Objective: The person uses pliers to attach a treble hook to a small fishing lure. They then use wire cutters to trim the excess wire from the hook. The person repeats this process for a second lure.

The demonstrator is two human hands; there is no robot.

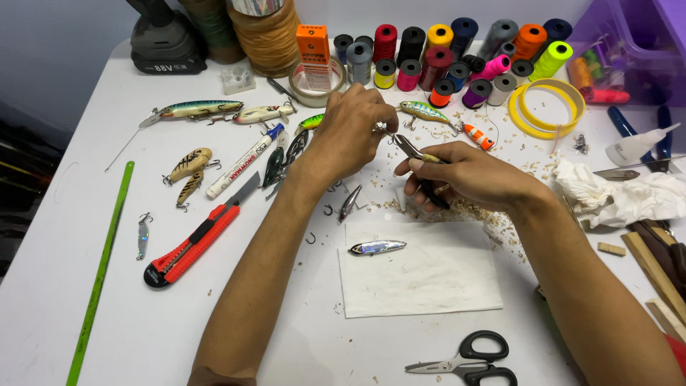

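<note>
L hand (pixel 350 132) pinches small hook/ring, R hand (pixel 464 175) clamps pliers (pixel 414 150) on it, mid-table (pixel 107 307). Fitting looks half done. Silver lure (pixel 377 247) waits bare on paper (pixel 421 275) near front edge; finished lures (pixel 193 109) toward back-left.

head cam | looks steeply down, facing forward | close over white table (pixel 214 329) | 1 view only

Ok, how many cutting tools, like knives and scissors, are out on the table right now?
2. A red and black utility knife lies on the left, near the person's left forearm. Black-handled scissors lie at the bottom edge, below the white paper sheet. Others may be hidden in the clutter at right.
</note>
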